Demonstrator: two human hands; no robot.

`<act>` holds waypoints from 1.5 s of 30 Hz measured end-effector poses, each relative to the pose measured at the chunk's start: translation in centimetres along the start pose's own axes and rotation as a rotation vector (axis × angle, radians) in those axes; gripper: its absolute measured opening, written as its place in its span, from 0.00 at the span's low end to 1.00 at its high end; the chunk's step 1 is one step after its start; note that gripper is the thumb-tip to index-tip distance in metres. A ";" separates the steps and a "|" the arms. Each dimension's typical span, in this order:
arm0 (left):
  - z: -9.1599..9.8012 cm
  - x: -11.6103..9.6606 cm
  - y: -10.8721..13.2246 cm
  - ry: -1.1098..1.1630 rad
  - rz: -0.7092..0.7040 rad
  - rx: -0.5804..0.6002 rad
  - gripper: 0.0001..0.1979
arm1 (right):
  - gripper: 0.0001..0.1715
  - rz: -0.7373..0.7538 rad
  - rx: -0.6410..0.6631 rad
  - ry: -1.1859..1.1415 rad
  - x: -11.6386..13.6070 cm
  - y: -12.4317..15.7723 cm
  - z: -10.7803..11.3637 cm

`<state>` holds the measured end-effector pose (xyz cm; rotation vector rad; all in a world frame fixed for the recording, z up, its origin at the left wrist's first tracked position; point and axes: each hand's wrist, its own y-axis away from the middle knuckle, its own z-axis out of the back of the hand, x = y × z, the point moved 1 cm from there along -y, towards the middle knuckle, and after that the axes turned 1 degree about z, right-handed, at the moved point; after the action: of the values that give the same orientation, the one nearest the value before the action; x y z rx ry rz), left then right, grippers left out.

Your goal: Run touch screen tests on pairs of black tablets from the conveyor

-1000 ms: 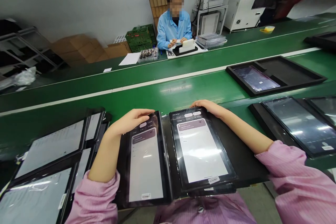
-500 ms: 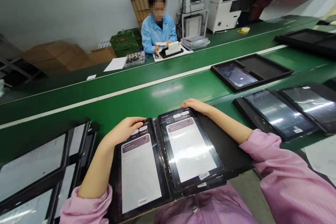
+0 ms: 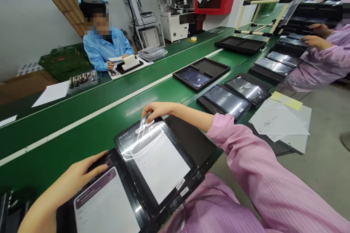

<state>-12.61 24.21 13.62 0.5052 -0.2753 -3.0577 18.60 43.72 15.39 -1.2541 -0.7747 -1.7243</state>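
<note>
Two tablets with lit white screens lie side by side before me. My left hand (image 3: 82, 176) grips the top end of the left tablet (image 3: 106, 207), thumb on the front and fingers over the far edge. My right hand (image 3: 158, 111) pinches the top edge of the right tablet (image 3: 161, 164), its thumb on the glass and its fingers behind. That tablet looks tilted, its top end raised. Beneath its lower edge shows another dark edge with a white label (image 3: 185, 191). A black tray (image 3: 191, 140) extends to the right of it.
Across the green conveyor (image 3: 131, 107) sits a co-worker in blue (image 3: 105, 47). A black tray with one tablet (image 3: 202, 74) lies on the belt. Dark tablets (image 3: 226, 98) lie at right, beside papers (image 3: 281, 120). Another person's hands (image 3: 317, 42) work farther right.
My view has swung to the right. The right tablet's top end has tilted up in my right hand, shifting its glare. My left hand still holds the left tablet's top end.
</note>
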 end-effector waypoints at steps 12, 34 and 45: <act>0.2 -1.6 0.2 0.086 0.071 0.033 0.30 | 0.37 -0.250 -0.224 0.747 -1.9 2.3 -2.9; -1.8 -6.2 4.2 -0.026 -0.225 0.292 0.53 | 0.37 0.422 -0.472 0.738 -6.9 15.1 -8.5; -1.9 -7.8 3.9 -0.027 -0.139 0.262 0.13 | 0.41 0.022 -0.702 0.569 -7.2 14.3 -7.5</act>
<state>-4.57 20.52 14.99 0.5126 -0.6756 -3.1812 29.10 32.83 6.30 -1.0818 0.2031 -2.2735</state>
